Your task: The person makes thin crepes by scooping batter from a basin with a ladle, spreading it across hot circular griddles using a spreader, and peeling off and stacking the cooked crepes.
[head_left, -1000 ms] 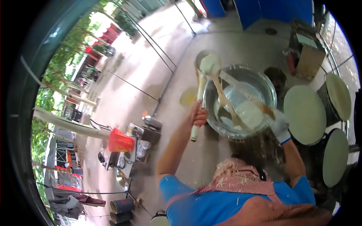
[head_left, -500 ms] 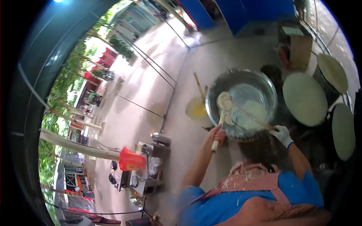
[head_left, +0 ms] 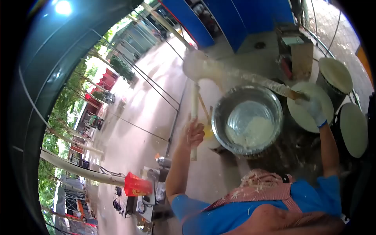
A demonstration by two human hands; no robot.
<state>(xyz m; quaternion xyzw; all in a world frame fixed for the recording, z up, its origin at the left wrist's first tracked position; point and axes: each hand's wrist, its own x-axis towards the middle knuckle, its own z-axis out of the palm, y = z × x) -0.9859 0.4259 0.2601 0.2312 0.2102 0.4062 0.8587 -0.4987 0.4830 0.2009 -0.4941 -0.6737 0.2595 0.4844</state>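
Observation:
My left hand (head_left: 194, 135), bare, is closed around a pale wooden stick (head_left: 194, 102) held upright, left of the basin. My right hand (head_left: 314, 110), in a white glove with a blue cuff, grips the end of a second wooden stick (head_left: 291, 93) crusted with dough. A blurred lump of dough (head_left: 197, 66) hangs at the top of the left stick and stretches across toward the right one. Below the sticks, a large metal basin (head_left: 221, 143) holds more white, soft dough (head_left: 258, 131) on its floor.
Round pale lids or container tops (head_left: 354, 131) stand at the right, one behind my right hand. A thin wooden handle (head_left: 203, 107) leans beside the basin near something yellow (head_left: 208, 132). A red bag (head_left: 137, 185) sits by cluttered items at the lower left. Blue panels (head_left: 223, 23) rise behind.
Both hands have risen and spread apart with their sticks. The dough lump has been lifted out of the basin, up and left, and drawn long between the sticks.

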